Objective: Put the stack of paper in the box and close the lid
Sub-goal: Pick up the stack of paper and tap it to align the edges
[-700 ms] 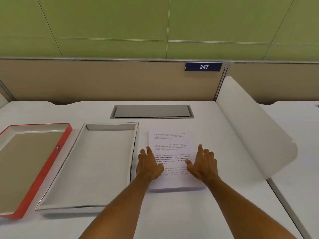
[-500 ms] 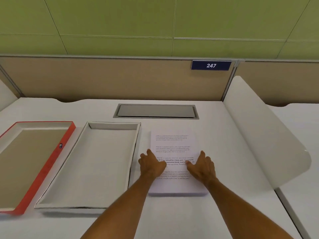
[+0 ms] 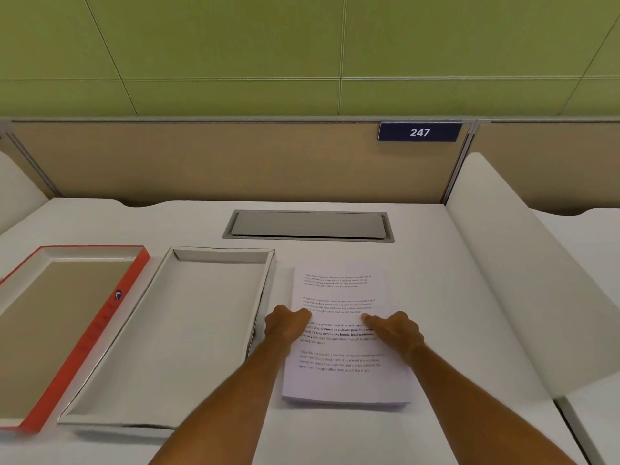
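A stack of printed white paper (image 3: pixel 339 286) lies flat on the white desk, right of centre. My left hand (image 3: pixel 285 323) rests on the stack's left edge with fingers curled in. My right hand (image 3: pixel 396 330) lies on its right side, fingers bent and pointing left. The open white box (image 3: pixel 161 421) sits just left of the paper, empty. Its red-edged lid (image 3: pixel 100 320) lies upside down at the far left, touching the box.
A grey cable hatch (image 3: pixel 308 225) is set into the desk behind the box and paper. A curved white divider (image 3: pixel 523 273) rises along the desk's right side. A tan partition with a "247" sign (image 3: pixel 419 131) closes the back.
Both hands have gone from lying flat with spread fingers to curled on the stack's left and right sides. The paper has not moved; the camera shifted slightly.
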A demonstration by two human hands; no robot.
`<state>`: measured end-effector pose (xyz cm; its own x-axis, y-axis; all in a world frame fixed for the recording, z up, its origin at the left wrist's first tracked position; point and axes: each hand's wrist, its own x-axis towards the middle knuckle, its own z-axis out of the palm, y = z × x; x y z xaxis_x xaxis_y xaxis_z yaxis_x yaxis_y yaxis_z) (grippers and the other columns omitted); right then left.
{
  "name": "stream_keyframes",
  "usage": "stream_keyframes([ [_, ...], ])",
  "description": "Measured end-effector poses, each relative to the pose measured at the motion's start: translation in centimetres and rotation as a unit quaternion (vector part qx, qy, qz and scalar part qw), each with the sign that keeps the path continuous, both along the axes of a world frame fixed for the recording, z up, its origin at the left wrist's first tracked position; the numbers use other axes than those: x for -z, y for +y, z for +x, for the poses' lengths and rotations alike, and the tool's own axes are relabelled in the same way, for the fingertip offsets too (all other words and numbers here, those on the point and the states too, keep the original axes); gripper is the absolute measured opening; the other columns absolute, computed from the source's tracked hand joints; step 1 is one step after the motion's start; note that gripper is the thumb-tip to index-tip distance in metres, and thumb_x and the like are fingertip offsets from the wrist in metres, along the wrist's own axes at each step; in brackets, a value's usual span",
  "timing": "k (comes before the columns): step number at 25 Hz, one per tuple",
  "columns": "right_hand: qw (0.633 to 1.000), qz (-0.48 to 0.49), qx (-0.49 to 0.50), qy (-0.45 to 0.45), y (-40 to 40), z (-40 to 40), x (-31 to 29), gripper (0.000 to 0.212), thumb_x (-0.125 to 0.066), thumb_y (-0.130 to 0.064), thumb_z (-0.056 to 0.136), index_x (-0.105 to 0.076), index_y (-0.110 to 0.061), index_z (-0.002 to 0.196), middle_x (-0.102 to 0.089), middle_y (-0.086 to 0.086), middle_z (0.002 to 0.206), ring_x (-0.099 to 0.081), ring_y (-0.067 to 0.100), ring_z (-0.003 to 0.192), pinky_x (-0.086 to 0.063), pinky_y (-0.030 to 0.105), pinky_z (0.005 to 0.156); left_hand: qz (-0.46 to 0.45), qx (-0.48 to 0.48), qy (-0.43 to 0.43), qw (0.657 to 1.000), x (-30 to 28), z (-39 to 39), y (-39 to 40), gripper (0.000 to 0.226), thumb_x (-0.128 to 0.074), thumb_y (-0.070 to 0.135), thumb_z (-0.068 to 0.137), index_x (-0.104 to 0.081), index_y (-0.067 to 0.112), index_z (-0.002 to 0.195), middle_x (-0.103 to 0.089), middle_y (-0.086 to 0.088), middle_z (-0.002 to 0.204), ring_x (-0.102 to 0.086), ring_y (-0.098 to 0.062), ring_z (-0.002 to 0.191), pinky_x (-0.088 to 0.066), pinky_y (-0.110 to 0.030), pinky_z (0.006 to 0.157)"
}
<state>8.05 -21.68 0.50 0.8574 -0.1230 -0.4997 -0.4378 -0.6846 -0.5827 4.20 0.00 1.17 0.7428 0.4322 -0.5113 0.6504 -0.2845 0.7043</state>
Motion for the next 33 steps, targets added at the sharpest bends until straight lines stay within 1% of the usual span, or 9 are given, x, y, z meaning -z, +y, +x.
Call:
stream_keyframes([
  [4,0.999,0.033,0.008,-0.01,-0.5,0.7,-0.3,0.06,-0.066,-0.053,0.08,-0.061,-0.006,0.118,-0.067,0.013,0.117,-0.064,0.033,0.107,-0.053,0.04,0.091,0.024,0.018,-0.02,0.999,0.1,0.5,0.8,0.028,-0.061,0.029,0.083,-0.065,0.005,0.095,-0.073,-0.009,0.092,-0.071,-0.024,0.082,-0.061,-0.039,0.075],
  [6,0.994,0.101,0.03,-0.01,-0.7,1.0,-0.2,0.049,-0.068,-0.045,0.081,-0.065,-0.006,0.11,-0.072,0.012,0.109,-0.068,0.033,0.098,-0.056,0.046,0.089,-0.012,0.004,-0.032,0.999,0.1,0.6,0.9,0.023,-0.062,0.027,0.084,-0.064,0.006,0.093,-0.072,-0.006,0.087,-0.07,-0.021,0.076,-0.06,-0.034,0.061],
  [8,0.978,0.193,0.079,0.007,-1.0,1.2,-0.1,0.036,-0.068,-0.034,0.084,-0.066,-0.004,0.104,-0.075,0.015,0.101,-0.072,0.033,0.088,-0.06,0.048,0.082,-0.069,-0.025,-0.037,0.997,0.3,0.7,1.3,0.017,-0.064,0.022,0.085,-0.063,0.007,0.093,-0.071,-0.005,0.082,-0.069,-0.019,0.07,-0.053,-0.027,0.05],
  [13,0.954,0.276,0.11,0.045,-1.3,1.5,-0.5,0.017,-0.059,-0.018,0.09,-0.067,-0.006,0.099,-0.078,0.011,0.08,-0.074,0.026,0.066,-0.054,0.028,0.048,-0.138,-0.054,-0.026,0.989,0.2,1.3,2.1,0.012,-0.066,0.012,0.085,-0.066,0.005,0.094,-0.074,-0.012,0.092,-0.071,-0.025,0.08,-0.055,-0.03,0.059],
  [17,0.965,0.259,0.05,0.003,-1.9,1.9,-1.7,0.017,-0.06,-0.017,0.093,-0.066,-0.005,0.103,-0.077,0.01,0.097,-0.074,0.022,0.077,-0.053,0.026,0.053,-0.141,-0.017,-0.078,0.987,-0.5,1.2,2.4,0.008,-0.066,0.009,0.086,-0.064,0.008,0.078,-0.075,-0.01,0.096,-0.072,-0.023,0.082,-0.058,-0.033,0.066],
  [21,0.949,0.297,0.006,-0.109,-2.8,2.1,-4.7,0.013,-0.061,-0.014,0.093,-0.063,-0.009,0.104,-0.076,0.009,0.097,-0.075,0.02,0.078,-0.058,0.026,0.055,-0.141,-0.007,-0.174,0.975,-3.9,1.5,2.4,0.012,-0.066,0.005,0.086,-0.063,0.012,0.095,-0.072,-0.007,0.099,-0.071,-0.023,0.089,-0.059,-0.036,0.076],
  [25,0.929,0.302,-0.048,-0.209,-3.7,2.1,-7.9,0.015,-0.064,-0.01,0.09,-0.059,-0.013,0.104,-0.073,0.01,0.097,-0.072,0.028,0.089,-0.06,0.032,0.067,-0.118,0.044,-0.255,0.959,-7.4,1.3,2.9,0.019,-0.067,0.0,0.084,-0.06,0.01,0.099,-0.07,-0.008,0.1,-0.069,-0.022,0.092,-0.057,-0.029,0.07],
  [31,0.924,0.288,-0.071,-0.242,-4.2,1.1,-8.1,0.023,-0.065,-0.003,0.087,-0.06,-0.011,0.108,-0.071,0.017,0.1,-0.069,0.032,0.095,-0.059,0.048,0.084,-0.083,0.065,-0.27,0.957,-7.9,-0.1,2.8,0.025,-0.07,0.0,0.082,-0.06,0.009,0.104,-0.069,-0.007,0.105,-0.065,-0.027,0.1,-0.056,-0.041,0.085],
  [33,0.924,0.293,-0.075,-0.234,-4.3,0.7,-8.0,0.022,-0.065,-0.003,0.088,-0.058,-0.01,0.108,-0.071,0.018,0.1,-0.069,0.034,0.096,-0.061,0.045,0.081,-0.072,0.07,-0.26,0.96,-7.8,-0.6,2.6,0.029,-0.071,0.001,0.081,-0.059,0.009,0.106,-0.069,-0.005,0.105,-0.065,-0.026,0.099,-0.055,-0.046,0.09],
])
